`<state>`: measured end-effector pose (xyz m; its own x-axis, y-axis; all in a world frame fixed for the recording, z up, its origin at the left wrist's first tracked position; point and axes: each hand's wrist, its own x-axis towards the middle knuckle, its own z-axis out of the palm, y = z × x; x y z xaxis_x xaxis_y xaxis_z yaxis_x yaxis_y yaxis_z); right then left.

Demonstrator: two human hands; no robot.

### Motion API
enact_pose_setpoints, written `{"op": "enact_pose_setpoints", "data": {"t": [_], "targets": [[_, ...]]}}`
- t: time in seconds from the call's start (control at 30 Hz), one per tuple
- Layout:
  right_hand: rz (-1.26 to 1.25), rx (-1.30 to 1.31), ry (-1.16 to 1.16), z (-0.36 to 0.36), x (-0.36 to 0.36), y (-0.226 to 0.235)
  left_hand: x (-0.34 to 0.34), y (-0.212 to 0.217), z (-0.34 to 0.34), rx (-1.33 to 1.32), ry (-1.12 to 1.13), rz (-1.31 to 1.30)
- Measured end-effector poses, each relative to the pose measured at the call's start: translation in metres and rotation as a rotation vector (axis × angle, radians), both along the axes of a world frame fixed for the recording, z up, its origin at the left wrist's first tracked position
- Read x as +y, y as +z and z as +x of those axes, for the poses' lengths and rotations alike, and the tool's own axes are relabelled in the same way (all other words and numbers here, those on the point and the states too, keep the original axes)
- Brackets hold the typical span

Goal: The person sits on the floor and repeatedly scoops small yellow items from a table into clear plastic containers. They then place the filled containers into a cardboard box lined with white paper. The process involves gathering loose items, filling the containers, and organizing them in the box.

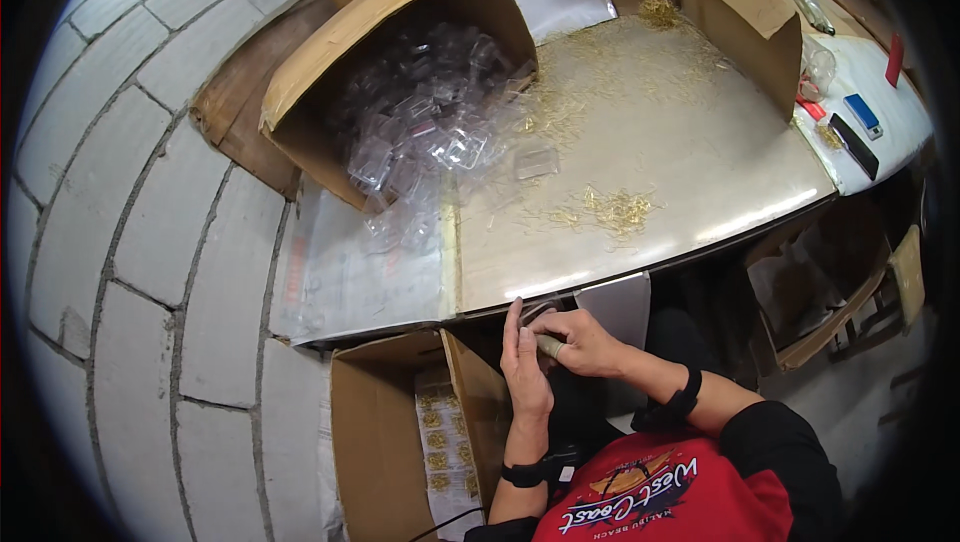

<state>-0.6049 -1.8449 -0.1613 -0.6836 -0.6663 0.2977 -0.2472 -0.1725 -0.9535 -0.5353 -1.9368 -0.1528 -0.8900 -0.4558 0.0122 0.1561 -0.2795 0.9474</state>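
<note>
Fingers of the left hand [525, 374] stand long and nearly straight, its palm turned toward the right hand [592, 344], whose fingers are bent inward against it, with a tan cover [549, 345] on one digit. Between the two, just below the table edge, a small piece of something shows, mostly hidden, so I cannot tell what it is or how firmly either hand grasps it. Beyond the fingertips, on the table [720, 162], lies a loose heap of gold-coloured pins [618, 210], well apart from both hands; farther out, more are scattered, with a tangled clump [659, 12] near the back. Past the fingers, a single clear case [537, 162] lies flat, and ahead to their left a tipped cardboard box [375, 17] spills a pile of clear plastic cases [430, 132] onto the table. Below and left of the left fingers, near that wrist, an open carton [378, 412] holds rows of clear packs [437, 439] with gold contents. Far to the right of the fingers, a side table [820, 167] bears a blue gadget [862, 114] and a red cylinder [894, 60].
</note>
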Motion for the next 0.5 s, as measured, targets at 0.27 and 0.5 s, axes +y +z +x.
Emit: {"op": "enact_pose_setpoints", "data": {"t": [0.27, 0.5], "targets": [[0.174, -0.006, 0.296, -0.006, 0.001, 0.005, -0.036, -0.023, 0.022, -0.098, -0.185, 0.173], [0.353, 0.498, 0.391, -0.009, 0.007, 0.007, -0.048, -0.021, 0.029, -0.168, -0.379, 0.091]]}}
